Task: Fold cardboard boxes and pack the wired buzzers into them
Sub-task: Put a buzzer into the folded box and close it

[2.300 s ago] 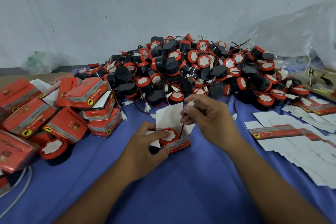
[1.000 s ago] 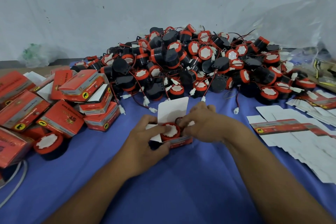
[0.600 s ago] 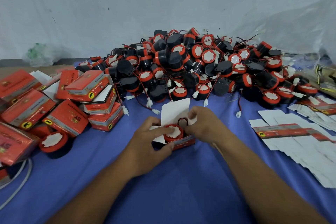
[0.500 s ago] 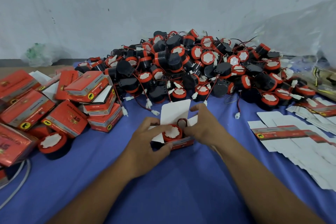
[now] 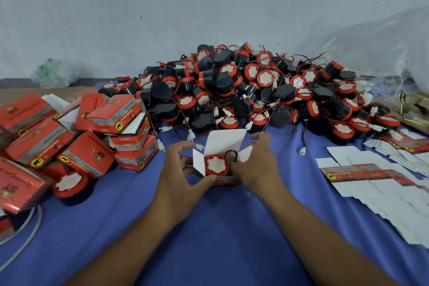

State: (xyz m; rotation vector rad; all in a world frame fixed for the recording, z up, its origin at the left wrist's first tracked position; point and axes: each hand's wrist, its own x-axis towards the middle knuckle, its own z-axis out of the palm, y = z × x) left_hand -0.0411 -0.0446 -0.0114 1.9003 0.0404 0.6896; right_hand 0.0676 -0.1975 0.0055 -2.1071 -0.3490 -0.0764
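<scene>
Wire coil [image 5: 232,154], held above earlier, now sits in the box [image 5: 226,180] beside the buzzer [image 5: 217,165]. Head view: our left hand [image 5: 178,174] curls round the box's left wall, steadying it; our right hand [image 5: 257,167] pinches the right flap [image 5: 245,154], we judge for closing. Far: buzzer pile [image 5: 243,90]; left: packed boxes [image 5: 92,137]; right: flat blanks [image 5: 371,176].

An open cardboard box [image 5: 226,145], white lid flap raised, is gripped on the blue cloth [image 5: 220,227] by the left hand [image 5: 178,169] and right hand [image 5: 257,167]. A red-faced buzzer [image 5: 217,165] is seated inside beside its coiled wire [image 5: 232,153]. Behind is heaped a pile of loose buzzers [image 5: 250,90]; closed boxes [image 5: 88,137] are stacked left and flat blanks [image 5: 380,183] spread right.
</scene>
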